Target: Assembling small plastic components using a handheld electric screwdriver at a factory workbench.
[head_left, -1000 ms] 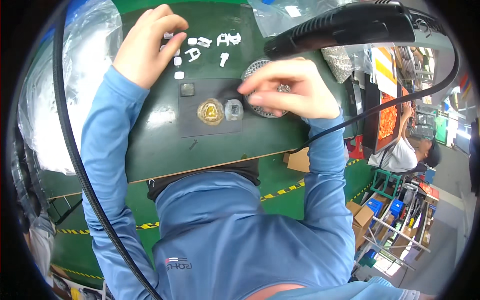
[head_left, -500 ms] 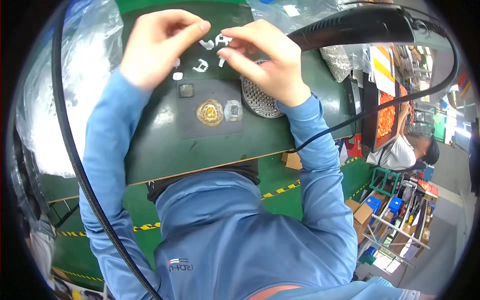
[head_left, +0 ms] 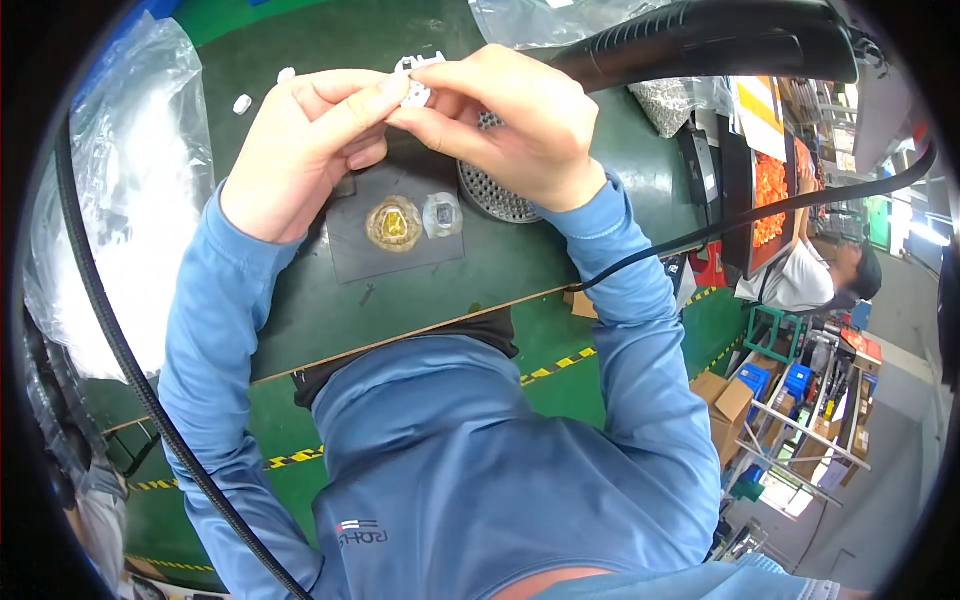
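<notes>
Cardboard box (head_left: 735, 402), blue bins (head_left: 797, 381), orange pieces (head_left: 769, 190)

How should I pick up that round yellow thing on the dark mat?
I'd pinch the outer edges of the round yellow thing gently, coming from above and the near left. Its rounded outline gives fingers a place on opposite edges, and bare dark mat leaves room there. The clear piece sits close on its right.

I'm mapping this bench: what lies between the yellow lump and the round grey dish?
A pale, squarish lump lies between the yellow lump and the round grey dish, as the head view shows.
</notes>
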A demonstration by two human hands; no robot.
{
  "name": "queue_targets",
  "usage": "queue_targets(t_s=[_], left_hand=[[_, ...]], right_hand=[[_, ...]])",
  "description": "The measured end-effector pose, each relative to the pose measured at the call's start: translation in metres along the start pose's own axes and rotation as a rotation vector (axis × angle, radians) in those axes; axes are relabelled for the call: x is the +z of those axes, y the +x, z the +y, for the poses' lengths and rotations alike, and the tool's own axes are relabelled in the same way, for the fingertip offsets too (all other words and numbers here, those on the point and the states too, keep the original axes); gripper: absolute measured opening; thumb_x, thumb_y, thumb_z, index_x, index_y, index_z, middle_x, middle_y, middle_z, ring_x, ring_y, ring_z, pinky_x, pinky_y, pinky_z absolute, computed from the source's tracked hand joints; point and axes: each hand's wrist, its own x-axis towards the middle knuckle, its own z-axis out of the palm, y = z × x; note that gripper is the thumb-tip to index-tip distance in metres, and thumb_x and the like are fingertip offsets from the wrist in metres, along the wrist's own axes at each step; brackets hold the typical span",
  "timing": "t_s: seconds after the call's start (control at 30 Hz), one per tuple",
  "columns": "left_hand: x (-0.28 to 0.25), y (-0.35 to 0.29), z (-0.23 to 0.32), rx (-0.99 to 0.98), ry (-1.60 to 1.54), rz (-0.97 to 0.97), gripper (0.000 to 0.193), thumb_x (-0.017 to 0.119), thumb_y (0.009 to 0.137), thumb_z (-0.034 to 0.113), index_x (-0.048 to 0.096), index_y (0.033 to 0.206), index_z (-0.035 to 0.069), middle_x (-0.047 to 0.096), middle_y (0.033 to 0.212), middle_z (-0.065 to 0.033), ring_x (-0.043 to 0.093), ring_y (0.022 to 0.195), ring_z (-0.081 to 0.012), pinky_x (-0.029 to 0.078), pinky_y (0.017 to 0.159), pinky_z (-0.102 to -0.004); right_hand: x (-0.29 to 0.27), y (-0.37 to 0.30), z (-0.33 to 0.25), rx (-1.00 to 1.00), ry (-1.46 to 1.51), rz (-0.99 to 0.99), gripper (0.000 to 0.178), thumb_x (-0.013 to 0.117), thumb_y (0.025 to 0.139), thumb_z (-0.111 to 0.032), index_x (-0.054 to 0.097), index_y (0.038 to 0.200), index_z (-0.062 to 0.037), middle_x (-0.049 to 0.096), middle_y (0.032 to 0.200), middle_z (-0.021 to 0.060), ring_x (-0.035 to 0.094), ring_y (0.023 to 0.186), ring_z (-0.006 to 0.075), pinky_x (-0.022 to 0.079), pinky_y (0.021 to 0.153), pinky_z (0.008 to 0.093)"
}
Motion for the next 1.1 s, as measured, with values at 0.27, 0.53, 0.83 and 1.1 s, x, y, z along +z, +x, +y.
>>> queue_targets(t_s=[0.27,0.53,0.83,1.1], left_hand=[[-0.043,0.013,0.016,0.120,0.124,0.194,0.034,0.052,0.105,0.023,0.069,0.117,-0.005,0.031,0.070,0.0071,0.031,0.064,-0.0032,0.028,0.060,-0.0225],[-0.084,0.003,0.036,0.286,0.378,0.381,0.030,0.059,0.102,0.020,0.070,0.115,-0.005,0.048,0.075,0.0063,0.043,0.069,-0.0033,0.036,0.065,-0.0220],[-0.044,0.012,0.005,0.648,1.296,0.209,0.013,0.073,0.087,0.009,0.069,0.098,0.004,0.047,0.076,0.0002,0.045,0.072,-0.0111,0.037,0.064,-0.0261],[-0.033,0.034,-0.005,0.795,1.498,0.068,0.017,0.074,0.082,0.007,0.065,0.097,0.004,0.055,0.088,-0.0075,0.055,0.084,-0.0276,0.044,0.074,-0.0389]], right_hand=[[-0.042,-0.025,-0.031,0.326,0.110,-0.598,0.025,0.078,0.086,-0.026,0.072,0.098,-0.0047,0.064,0.074,0.0069,0.065,0.065,0.0235,0.053,0.061,0.0348],[-0.034,-0.041,-0.037,0.188,0.055,-0.559,0.025,0.074,0.088,-0.027,0.073,0.099,-0.0047,0.065,0.075,0.0072,0.066,0.070,0.0267,0.052,0.062,0.0393],[-0.033,-0.051,-0.040,0.173,-0.050,-0.492,0.022,0.075,0.087,-0.028,0.075,0.096,-0.0072,0.067,0.073,0.0027,0.065,0.066,0.0211,0.049,0.060,0.0354],[-0.020,-0.058,-0.043,0.123,-0.073,-0.327,0.022,0.084,0.076,-0.010,0.075,0.096,-0.0051,0.066,0.071,0.0045,0.061,0.060,0.0203,0.046,0.055,0.0336]])
